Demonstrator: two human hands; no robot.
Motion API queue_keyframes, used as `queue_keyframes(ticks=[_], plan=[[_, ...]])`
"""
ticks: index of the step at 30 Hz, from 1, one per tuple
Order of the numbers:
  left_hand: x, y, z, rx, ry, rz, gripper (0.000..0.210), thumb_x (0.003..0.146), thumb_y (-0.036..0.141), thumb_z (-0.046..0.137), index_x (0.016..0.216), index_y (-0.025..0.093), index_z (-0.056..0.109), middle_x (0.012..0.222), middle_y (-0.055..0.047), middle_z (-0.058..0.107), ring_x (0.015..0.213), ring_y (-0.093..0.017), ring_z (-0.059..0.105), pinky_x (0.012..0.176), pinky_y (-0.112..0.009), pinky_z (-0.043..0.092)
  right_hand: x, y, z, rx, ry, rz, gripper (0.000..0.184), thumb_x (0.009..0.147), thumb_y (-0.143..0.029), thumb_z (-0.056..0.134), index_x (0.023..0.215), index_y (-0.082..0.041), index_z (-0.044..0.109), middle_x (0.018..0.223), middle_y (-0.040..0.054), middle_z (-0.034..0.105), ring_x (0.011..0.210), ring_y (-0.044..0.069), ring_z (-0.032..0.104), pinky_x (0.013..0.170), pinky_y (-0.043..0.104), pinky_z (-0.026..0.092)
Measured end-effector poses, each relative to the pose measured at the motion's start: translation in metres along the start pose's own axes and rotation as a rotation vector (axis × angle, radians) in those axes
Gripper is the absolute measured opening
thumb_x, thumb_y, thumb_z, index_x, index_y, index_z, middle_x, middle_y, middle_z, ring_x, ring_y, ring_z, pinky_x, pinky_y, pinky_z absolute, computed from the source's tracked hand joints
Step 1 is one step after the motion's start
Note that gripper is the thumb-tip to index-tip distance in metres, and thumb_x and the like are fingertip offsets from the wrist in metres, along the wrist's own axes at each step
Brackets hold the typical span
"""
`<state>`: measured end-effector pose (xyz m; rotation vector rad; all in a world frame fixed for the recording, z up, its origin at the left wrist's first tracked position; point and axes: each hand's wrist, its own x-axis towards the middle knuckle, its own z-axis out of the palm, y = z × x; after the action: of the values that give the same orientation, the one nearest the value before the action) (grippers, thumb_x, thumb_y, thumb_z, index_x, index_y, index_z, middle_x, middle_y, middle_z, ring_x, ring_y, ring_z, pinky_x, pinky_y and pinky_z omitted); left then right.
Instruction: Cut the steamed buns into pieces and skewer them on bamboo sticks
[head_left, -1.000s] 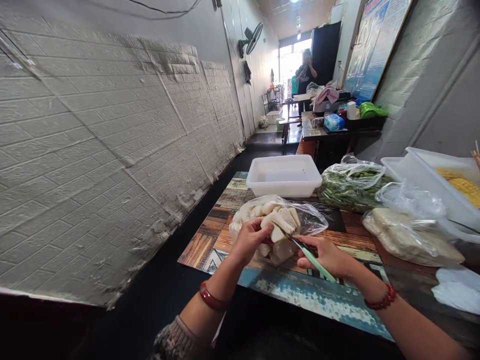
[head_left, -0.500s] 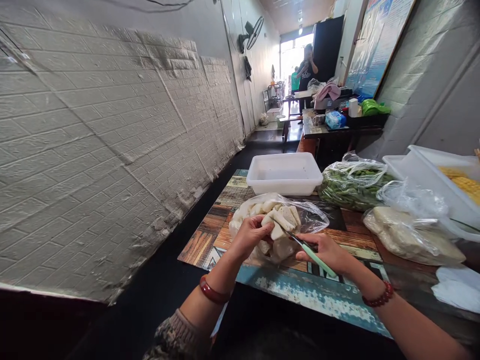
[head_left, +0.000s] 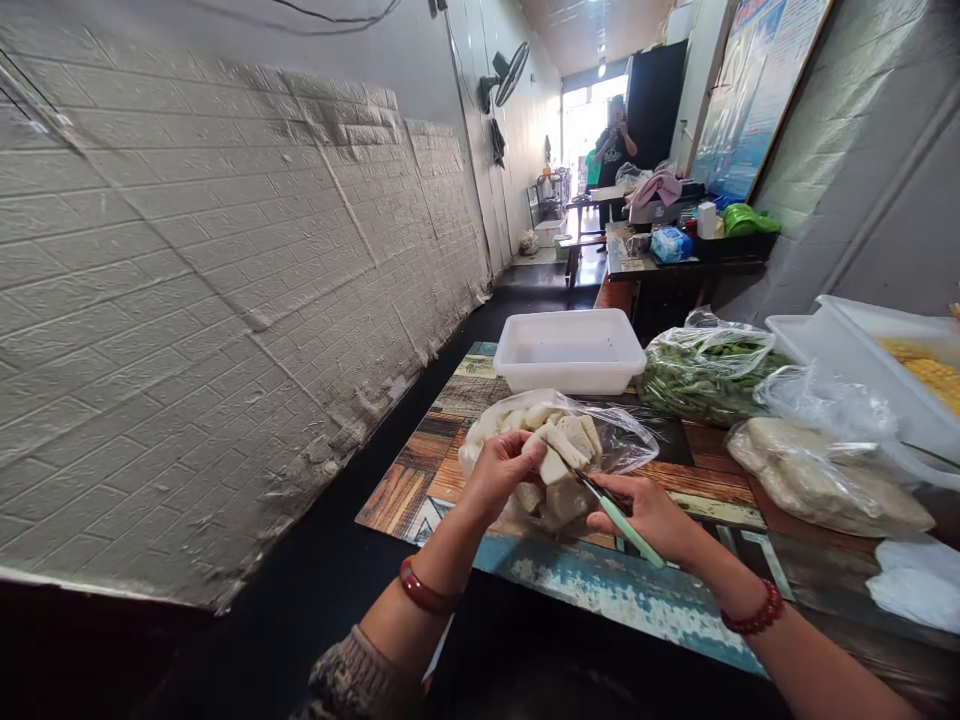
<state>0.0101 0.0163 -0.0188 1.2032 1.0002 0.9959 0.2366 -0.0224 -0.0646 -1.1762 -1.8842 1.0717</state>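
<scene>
In the head view, there are two hands over one tabletop (head_left: pixel 405 490). The left hand (head_left: pixel 495 475) has its fingers pinched close together on one pale piece (head_left: pixel 555 466). The right hand (head_left: pixel 649 515) has its fingers wrapped around one knife (head_left: pixel 631 530) with a light green handle, and its blade touches the pale piece. That piece is over one clear bag (head_left: pixel 628 445) full of more pale pieces, too piled up to count, near the left part of the tabletop's front edge. Behind the bag, by the back edge, sits one white tub (head_left: pixel 570 380). Toward the right edge are one bag of green pods (head_left: pixel 701 375), one bag of pale slabs (head_left: pixel 825 475) and, nearer the front edge, one crumpled white plastic sheet (head_left: pixel 915 585).
</scene>
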Motion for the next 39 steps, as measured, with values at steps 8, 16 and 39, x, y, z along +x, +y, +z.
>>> queue_keyframes(ticks=[8,16,39], plan=[[0.001,0.002,0.005,0.044,-0.025,0.007,0.042,0.065,0.053,0.083,0.069,0.013,0.069,0.063,-0.001,0.065,0.056,-0.012,0.058,0.054,-0.023,0.051,0.005,-0.005,0.001,-0.037,-0.018,0.082,0.068,0.073,-0.045,0.076,0.132,-0.012,0.066,0.098,0.0104,0.079,0.094,0.032,0.071,0.091,0.045,0.054],[0.002,0.002,0.000,0.047,-0.015,0.013,0.035,0.067,0.048,0.081,0.067,0.015,0.070,0.062,-0.001,0.063,0.055,-0.014,0.057,0.053,-0.025,0.049,0.010,-0.004,-0.003,0.007,-0.045,-0.001,0.054,0.079,-0.052,0.071,0.120,-0.017,0.074,0.118,0.0125,0.075,0.107,0.035,0.069,0.097,0.048,0.051],[0.010,-0.010,-0.018,0.024,0.011,0.030,0.033,0.069,0.044,0.084,0.083,0.017,0.071,0.073,-0.003,0.067,0.061,-0.014,0.059,0.055,-0.024,0.047,0.020,-0.009,-0.014,-0.016,-0.174,-0.065,0.040,0.083,-0.051,0.068,0.103,-0.017,0.077,0.088,0.0038,0.073,0.078,0.022,0.064,0.070,0.028,0.051]])
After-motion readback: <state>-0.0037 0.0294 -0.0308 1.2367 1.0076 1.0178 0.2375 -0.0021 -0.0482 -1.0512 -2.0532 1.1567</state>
